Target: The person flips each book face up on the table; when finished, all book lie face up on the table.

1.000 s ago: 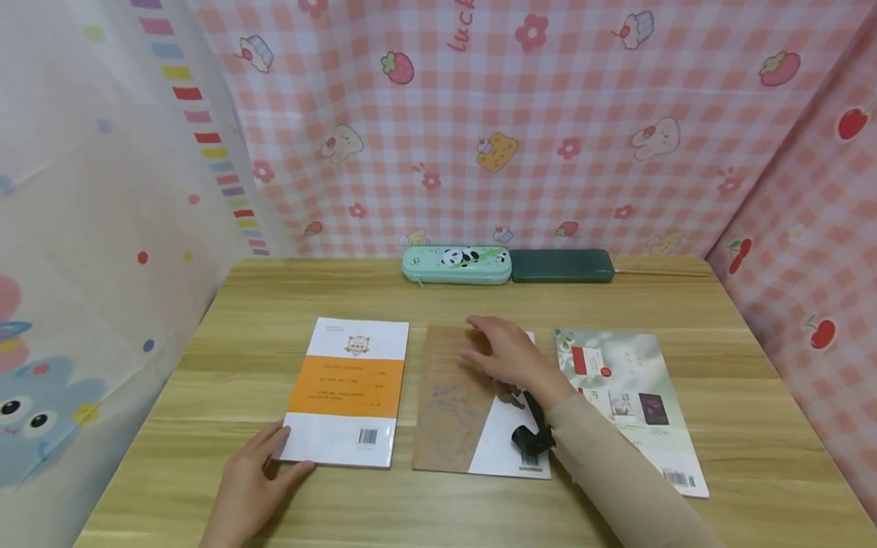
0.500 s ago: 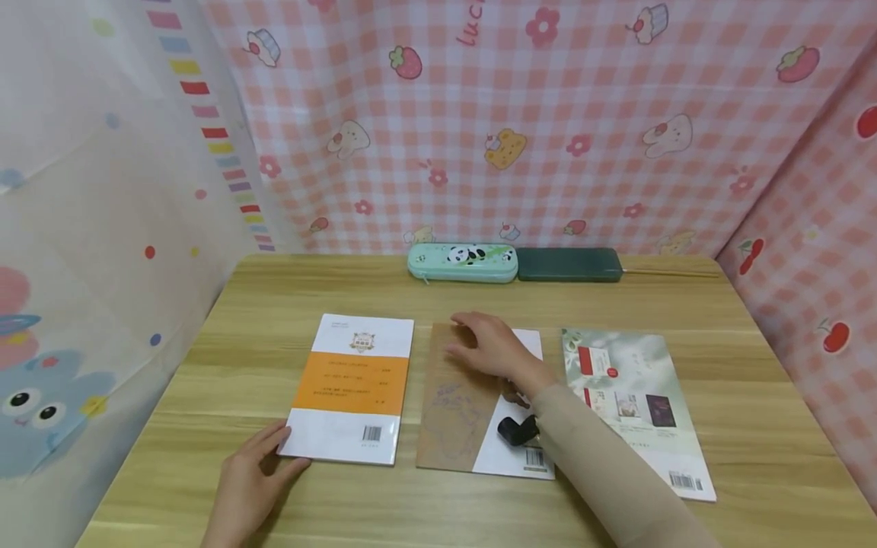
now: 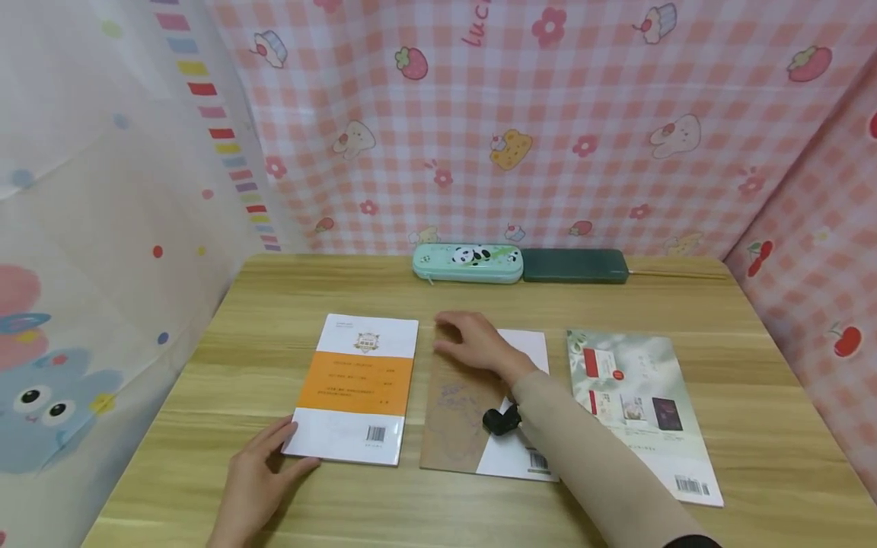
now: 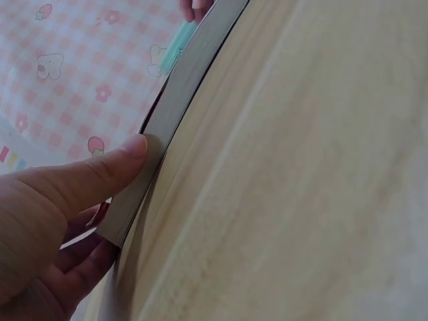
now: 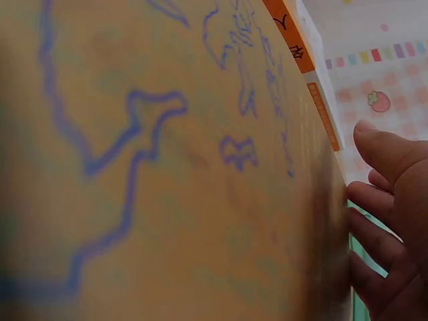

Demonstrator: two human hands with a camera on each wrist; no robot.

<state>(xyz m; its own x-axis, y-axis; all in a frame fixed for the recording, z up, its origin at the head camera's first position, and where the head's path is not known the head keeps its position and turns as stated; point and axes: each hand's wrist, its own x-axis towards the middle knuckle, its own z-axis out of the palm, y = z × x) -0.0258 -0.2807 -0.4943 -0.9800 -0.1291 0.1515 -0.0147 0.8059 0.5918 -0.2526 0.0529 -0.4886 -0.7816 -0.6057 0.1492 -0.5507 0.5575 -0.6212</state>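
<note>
A white book with an orange band [image 3: 359, 384] lies back cover up, left of centre on the wooden table. At its near left corner my left hand [image 3: 250, 479] grips it, thumb along the near edge and fingers on the left side. The left wrist view shows that thumb against the book's page block [image 4: 177, 93]. To its right lies a brown-and-white book [image 3: 452, 426] with blue map outlines. Over its far left corner is my right hand [image 3: 476, 342], thumb and fingers apart. In the right wrist view, the fingertips reach the edge of the brown cover [image 5: 214, 200].
A pale green magazine [image 3: 647, 396] lies on the right, partly under the right sleeve [image 3: 582, 441]. A mint panda pencil case [image 3: 468, 265], a dark green case [image 3: 575, 266] and a thin stick [image 3: 678, 274] line the far edge, before a pink checked curtain [image 3: 438, 114].
My right hand has moved left across the brown-and-white book to its far left corner. My left hand stays at the orange-banded book's corner. The head view has shifted slightly.
</note>
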